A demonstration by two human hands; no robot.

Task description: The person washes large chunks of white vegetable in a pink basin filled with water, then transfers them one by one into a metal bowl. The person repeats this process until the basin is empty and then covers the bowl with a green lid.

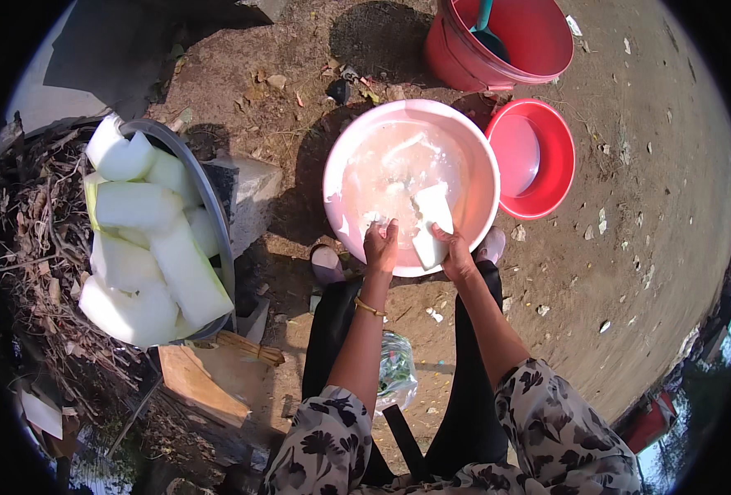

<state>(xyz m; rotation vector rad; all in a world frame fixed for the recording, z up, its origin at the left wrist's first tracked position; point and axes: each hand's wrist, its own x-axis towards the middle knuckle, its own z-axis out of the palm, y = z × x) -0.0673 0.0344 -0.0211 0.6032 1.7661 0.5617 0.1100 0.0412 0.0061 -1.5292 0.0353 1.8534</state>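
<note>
A pink plastic basin [412, 267] of cloudy water stands on the ground between my feet. My right hand [458, 252] grips a long pale piece of peeled gourd or melon [432, 226], its far end over the water. My left hand [381, 247] is at the basin's near left side, fingers bent at the water beside a small whitish bit; whether it holds that bit is unclear. At the left, a large metal bowl [220, 229] is heaped with peeled pale green-white gourd or melon pieces [136, 207].
A red tub [568, 154] sits against the basin's right side. Beyond it stands a red bucket [464, 59] with a green-handled dipper [484, 25]. Dry twigs [37, 229] and a concrete block [254, 198] lie left. A plastic bag of greens [396, 371] rests between my legs.
</note>
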